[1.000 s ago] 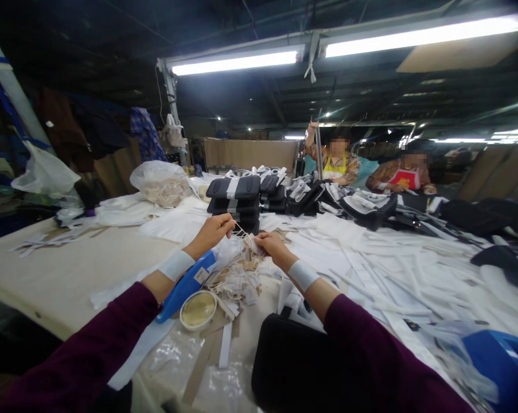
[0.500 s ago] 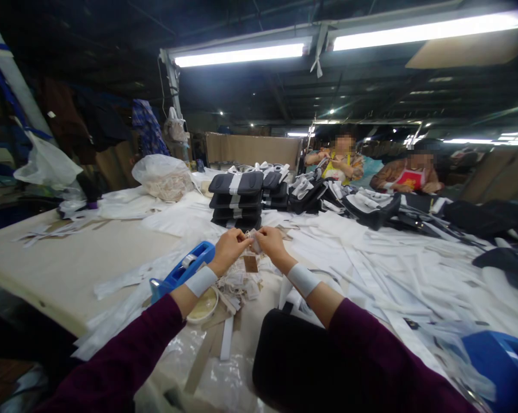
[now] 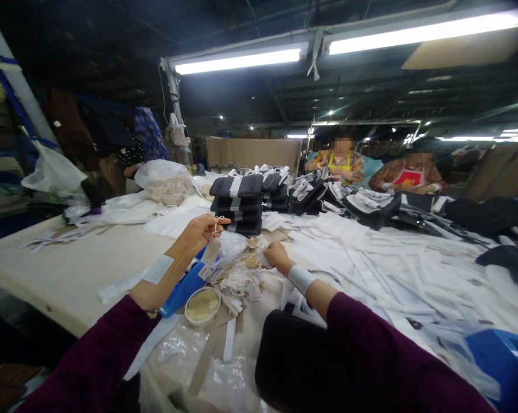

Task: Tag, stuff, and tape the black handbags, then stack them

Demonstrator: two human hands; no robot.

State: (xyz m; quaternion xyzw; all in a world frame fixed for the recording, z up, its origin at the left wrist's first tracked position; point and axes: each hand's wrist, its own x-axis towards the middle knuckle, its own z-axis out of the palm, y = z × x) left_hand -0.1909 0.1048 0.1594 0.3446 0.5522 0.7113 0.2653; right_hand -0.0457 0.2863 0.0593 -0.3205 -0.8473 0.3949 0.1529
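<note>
My left hand (image 3: 202, 229) is closed in a pinch on the string of a pale hang tag (image 3: 211, 251), which dangles below the fingers. To its right, my right hand (image 3: 277, 255) is closed over the near end of the tag pile; a whitish piece shows at its fingertips, but I cannot make out what it grips. Between and below both hands lies a heap of tags with white strings (image 3: 241, 278). A round tub of yellowish stuff (image 3: 202, 306) stands beside the heap. Under my right forearm lies a black bag (image 3: 297, 361).
A blue tape dispenser (image 3: 183, 289) sits behind my left wrist. Black bags are stacked (image 3: 237, 203) ahead, with more bags (image 3: 370, 206) to the right. White strips (image 3: 362, 269) cover the right side. Two people (image 3: 340, 163) work across the table. Another blue dispenser (image 3: 499, 364) is at the right.
My hands were together over the heap and are now apart. The left moved up and left with a tag hanging from it; the right moved slightly right and lower.
</note>
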